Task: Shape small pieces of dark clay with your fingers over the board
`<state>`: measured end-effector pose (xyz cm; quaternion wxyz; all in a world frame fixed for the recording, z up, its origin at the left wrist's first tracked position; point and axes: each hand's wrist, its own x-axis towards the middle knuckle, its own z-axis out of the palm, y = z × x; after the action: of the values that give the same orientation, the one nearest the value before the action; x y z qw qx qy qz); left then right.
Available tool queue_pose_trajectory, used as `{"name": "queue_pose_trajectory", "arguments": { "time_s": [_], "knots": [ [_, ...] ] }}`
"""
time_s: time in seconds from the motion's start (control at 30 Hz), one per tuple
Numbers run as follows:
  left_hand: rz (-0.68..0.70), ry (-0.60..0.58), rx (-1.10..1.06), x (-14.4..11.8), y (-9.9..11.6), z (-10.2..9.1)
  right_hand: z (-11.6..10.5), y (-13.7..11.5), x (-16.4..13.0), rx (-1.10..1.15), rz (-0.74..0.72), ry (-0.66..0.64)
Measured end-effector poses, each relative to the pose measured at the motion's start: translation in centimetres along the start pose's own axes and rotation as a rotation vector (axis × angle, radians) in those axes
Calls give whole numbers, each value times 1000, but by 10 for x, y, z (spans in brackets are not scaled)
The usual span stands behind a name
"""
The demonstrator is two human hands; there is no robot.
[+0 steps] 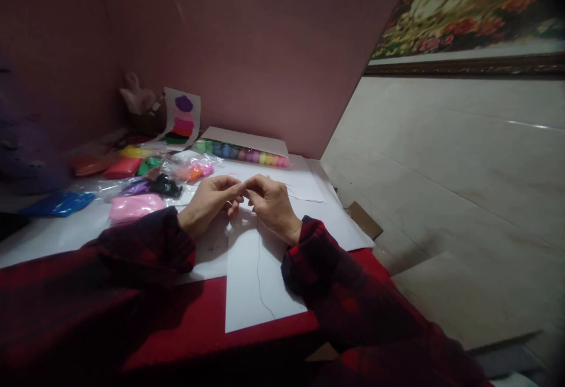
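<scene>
— The left hand (210,199) and right hand (270,203)?
— Fingertips pinched together over the white sheet (256,281) mid-desk; what they held was too small to tell.
— Room around?
— Clay packets (132,206) crowded the left edge; the right edge lay open.

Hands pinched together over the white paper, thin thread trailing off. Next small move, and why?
Probably draw the fingertips slowly apart. Left hand and right hand meet fingertip to fingertip above the white paper, and the thin thread hangs slack; what they pinch is too small to tell.
</scene>
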<state>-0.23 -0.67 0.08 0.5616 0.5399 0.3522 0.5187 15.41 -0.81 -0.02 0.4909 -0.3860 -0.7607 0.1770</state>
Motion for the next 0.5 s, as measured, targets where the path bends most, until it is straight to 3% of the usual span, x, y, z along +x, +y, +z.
{"name": "queue_pose_trajectory", "arguments": {
  "time_s": [0.33, 0.5],
  "knots": [
    [63, 28, 14, 0, 2, 2, -1, 1, -1, -22, -21, -69],
    [84, 49, 101, 1, 0, 2, -2, 3, 0, -155, -52, 1]
  ]
}}
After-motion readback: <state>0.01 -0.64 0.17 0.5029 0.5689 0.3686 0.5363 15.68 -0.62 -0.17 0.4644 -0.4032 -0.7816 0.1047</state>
